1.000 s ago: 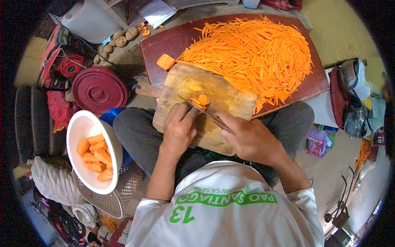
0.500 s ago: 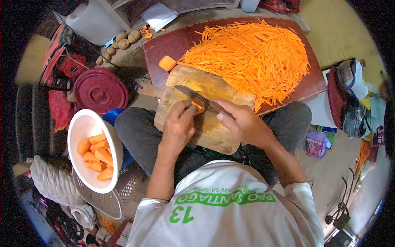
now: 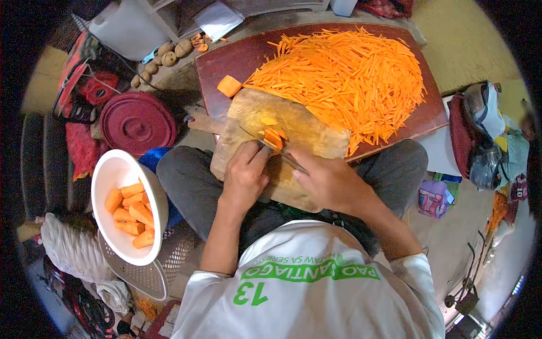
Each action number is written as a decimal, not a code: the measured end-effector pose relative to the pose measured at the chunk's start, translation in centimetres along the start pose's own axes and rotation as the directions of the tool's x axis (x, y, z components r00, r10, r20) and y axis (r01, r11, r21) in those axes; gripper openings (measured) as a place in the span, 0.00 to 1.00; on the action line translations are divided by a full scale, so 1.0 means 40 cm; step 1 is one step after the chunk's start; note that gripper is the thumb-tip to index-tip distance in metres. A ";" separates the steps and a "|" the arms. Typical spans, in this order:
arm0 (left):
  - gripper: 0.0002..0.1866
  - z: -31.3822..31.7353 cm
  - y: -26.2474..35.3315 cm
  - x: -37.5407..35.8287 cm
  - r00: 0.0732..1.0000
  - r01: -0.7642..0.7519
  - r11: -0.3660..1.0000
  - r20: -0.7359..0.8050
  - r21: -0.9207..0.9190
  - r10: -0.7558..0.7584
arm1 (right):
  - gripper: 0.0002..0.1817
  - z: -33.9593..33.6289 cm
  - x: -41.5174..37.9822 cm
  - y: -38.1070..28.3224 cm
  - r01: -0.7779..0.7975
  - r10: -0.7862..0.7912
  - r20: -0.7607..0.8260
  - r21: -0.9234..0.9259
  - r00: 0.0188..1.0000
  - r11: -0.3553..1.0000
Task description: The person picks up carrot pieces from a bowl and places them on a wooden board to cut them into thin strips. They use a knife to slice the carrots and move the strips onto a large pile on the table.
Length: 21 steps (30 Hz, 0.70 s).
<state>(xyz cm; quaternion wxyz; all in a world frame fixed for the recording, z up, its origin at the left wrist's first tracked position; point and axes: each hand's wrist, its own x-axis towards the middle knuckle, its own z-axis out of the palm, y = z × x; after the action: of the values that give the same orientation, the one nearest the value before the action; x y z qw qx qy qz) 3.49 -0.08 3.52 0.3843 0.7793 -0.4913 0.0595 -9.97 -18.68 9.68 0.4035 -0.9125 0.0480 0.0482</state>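
Observation:
A wooden cutting board (image 3: 305,189) rests across the lap. My left hand (image 3: 246,172) is closed on a small orange carrot piece (image 3: 273,139) on the board. My right hand (image 3: 333,179) grips the handle of a knife (image 3: 294,162), whose blade lies at the carrot piece, partly hidden by it and blurred. A few thin slices (image 3: 269,121) lie just beyond. Behind the board, a large pile of carrot strips (image 3: 350,79) covers much of a dark red board (image 3: 243,59). One carrot chunk (image 3: 229,86) sits at its left part.
At the left, a white bowl (image 3: 101,226) holds several peeled carrots. A dark red round lid (image 3: 137,124) and several potatoes (image 3: 168,58) are farther back. Plastic bags (image 3: 488,158) hang or lie at the right, near a purple pack (image 3: 433,199).
My right hand and the knife have moved slightly toward me, with the blade lower at the carrot piece. More cut carrot faces show beside my left fingers.

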 end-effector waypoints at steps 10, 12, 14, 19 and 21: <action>0.26 -0.005 -0.019 -0.021 0.994 0.097 0.994 0.062 -0.043 -0.094 | 0.26 0.003 0.011 0.038 -0.001 0.004 -0.035 0.076 0.999 0.997; 0.26 -0.009 -0.017 -0.024 0.990 0.115 0.993 0.080 -0.034 -0.112 | 0.26 -0.018 0.001 0.004 -0.008 0.011 -0.032 0.093 0.999 0.996; 0.26 -0.008 -0.014 -0.020 0.989 0.122 0.993 0.092 -0.012 -0.120 | 0.27 -0.037 -0.006 -0.021 -0.035 0.035 -0.002 0.092 0.999 0.995; 0.25 -0.015 -0.001 -0.005 1.000 0.021 1.000 0.018 0.012 -0.021 | 0.26 -0.040 -0.008 -0.033 -0.081 0.079 0.042 0.044 0.996 0.996; 0.25 -0.013 -0.002 -0.009 0.999 0.030 1.000 0.031 0.009 -0.031 | 0.25 -0.037 -0.005 -0.036 -0.087 0.085 0.052 0.047 0.995 0.995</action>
<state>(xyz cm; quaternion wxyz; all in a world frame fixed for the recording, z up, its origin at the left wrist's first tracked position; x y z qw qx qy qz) 3.53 0.56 3.67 0.3744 0.7891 -0.4850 0.0435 -9.92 -18.80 11.75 0.4243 -0.8979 0.0783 0.0871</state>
